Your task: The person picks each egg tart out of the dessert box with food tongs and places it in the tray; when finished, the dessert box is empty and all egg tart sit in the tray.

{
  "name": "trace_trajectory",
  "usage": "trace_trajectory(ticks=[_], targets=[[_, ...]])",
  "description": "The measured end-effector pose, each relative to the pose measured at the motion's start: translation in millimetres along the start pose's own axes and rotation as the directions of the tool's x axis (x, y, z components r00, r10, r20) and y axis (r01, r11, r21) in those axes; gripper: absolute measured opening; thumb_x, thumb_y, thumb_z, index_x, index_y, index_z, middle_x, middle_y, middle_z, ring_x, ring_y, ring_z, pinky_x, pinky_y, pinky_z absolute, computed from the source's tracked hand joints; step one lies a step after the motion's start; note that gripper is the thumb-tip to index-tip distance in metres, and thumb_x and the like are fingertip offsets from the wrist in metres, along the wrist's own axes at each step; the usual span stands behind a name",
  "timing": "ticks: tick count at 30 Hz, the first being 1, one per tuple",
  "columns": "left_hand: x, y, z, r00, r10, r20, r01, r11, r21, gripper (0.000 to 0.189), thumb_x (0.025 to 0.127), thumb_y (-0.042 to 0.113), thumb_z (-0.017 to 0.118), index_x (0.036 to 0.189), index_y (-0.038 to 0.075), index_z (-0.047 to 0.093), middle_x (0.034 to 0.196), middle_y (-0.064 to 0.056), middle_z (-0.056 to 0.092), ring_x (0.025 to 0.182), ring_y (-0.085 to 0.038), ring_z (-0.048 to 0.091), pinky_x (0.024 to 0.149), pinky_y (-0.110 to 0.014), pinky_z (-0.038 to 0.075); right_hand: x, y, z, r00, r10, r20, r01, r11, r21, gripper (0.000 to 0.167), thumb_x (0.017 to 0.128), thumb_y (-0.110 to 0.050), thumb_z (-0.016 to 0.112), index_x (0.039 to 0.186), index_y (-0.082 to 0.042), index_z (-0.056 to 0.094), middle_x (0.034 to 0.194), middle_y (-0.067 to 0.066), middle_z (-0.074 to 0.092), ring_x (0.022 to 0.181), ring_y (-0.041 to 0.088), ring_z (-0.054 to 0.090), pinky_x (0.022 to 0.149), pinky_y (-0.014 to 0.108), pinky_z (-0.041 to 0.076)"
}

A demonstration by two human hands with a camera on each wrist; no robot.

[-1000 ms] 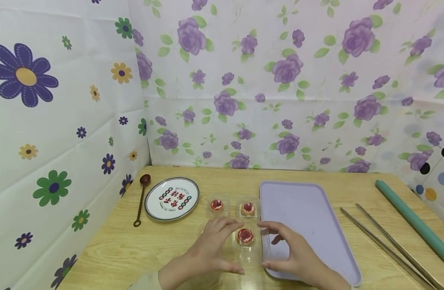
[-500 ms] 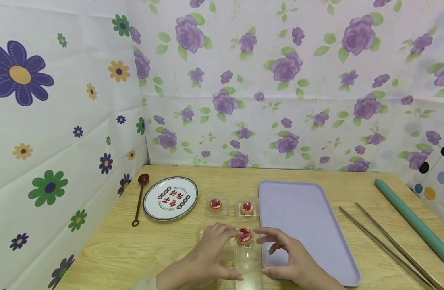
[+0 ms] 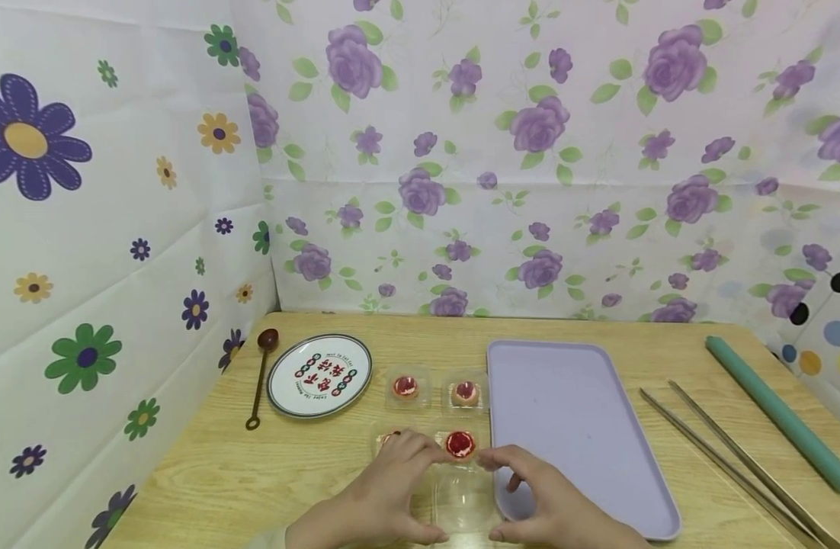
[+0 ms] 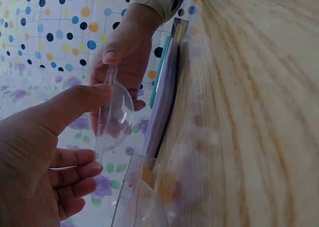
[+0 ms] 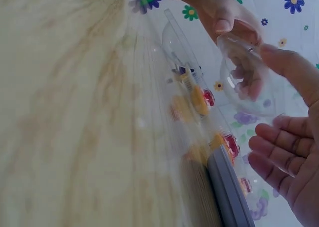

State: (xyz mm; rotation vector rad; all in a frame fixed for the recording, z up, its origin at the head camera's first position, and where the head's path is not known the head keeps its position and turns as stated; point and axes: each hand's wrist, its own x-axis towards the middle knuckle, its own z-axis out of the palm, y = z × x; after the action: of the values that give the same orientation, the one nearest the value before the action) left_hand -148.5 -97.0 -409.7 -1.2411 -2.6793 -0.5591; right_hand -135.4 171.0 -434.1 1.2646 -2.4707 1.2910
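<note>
Both hands hold a clear plastic dome lid (image 3: 464, 499) by opposite sides, at the front of the table. My left hand (image 3: 386, 488) grips its left edge, thumb at the near corner and index finger at the far one. On the opposite edge, my right hand (image 3: 546, 492) pinches with thumb and index finger. In the left wrist view the lid (image 4: 119, 117) stands above the table, its dome facing down. Just beyond the hands sits a red-topped tart (image 3: 460, 444) in a clear holder. Another tart (image 3: 391, 438) is mostly hidden behind my left fingers.
Farther back are two more tarts, one left (image 3: 405, 386) and one right (image 3: 465, 393), in clear holders. A lilac tray (image 3: 571, 427) lies right, then metal tongs (image 3: 729, 457) and a green roll (image 3: 780, 412). A printed plate (image 3: 320, 376) and brown ladle (image 3: 261, 377) lie left.
The hands have moved slightly toward the front edge with the lid, which overlapped the nearest tart before and now shows in front of it. The head view has shifted a little.
</note>
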Motion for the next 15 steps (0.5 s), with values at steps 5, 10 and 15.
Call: trace_trajectory(ticks=[5,10,15], targets=[[-2.6,-0.4,2.2,1.0,0.028,0.003,-0.028,0.998,0.06,0.074,0.063,0.054,0.082,0.122,0.018,0.058,0.116,0.009,0.054,0.112,-0.009,0.047,0.098,-0.033,0.042,-1.8,-3,4,0.998,0.056,0.016,-0.054,0.989,-0.138,0.07,0.077,-0.042,0.078,0.133,-0.011,0.049,0.121,-0.002,0.06,0.11,0.014,0.057,0.085,0.031,0.053],[-3.7,-2.7,6.2,0.999,0.053,0.01,-0.053,0.996,0.074,0.072,0.063,0.054,0.083,0.119,0.018,0.058,0.114,0.009,0.054,0.109,-0.008,0.047,0.097,-0.03,0.043,-3.7,-2,8,0.998,0.06,-0.021,-0.064,0.951,-0.304,0.071,0.072,-0.054,0.077,0.128,-0.016,0.055,0.118,-0.012,0.062,0.108,0.011,0.056,0.089,0.036,0.047],[-3.8,-5.1,8.7,0.997,0.065,0.041,-0.067,0.996,0.066,0.071,0.063,0.052,0.083,0.12,0.017,0.058,0.111,0.01,0.052,0.107,-0.007,0.046,0.095,-0.027,0.043,-3.5,2,12,0.994,0.111,-0.022,-0.111,0.919,-0.378,0.074,0.068,-0.065,0.072,0.125,-0.02,0.059,0.117,-0.017,0.062,0.107,0.009,0.055,0.086,0.036,0.045]])
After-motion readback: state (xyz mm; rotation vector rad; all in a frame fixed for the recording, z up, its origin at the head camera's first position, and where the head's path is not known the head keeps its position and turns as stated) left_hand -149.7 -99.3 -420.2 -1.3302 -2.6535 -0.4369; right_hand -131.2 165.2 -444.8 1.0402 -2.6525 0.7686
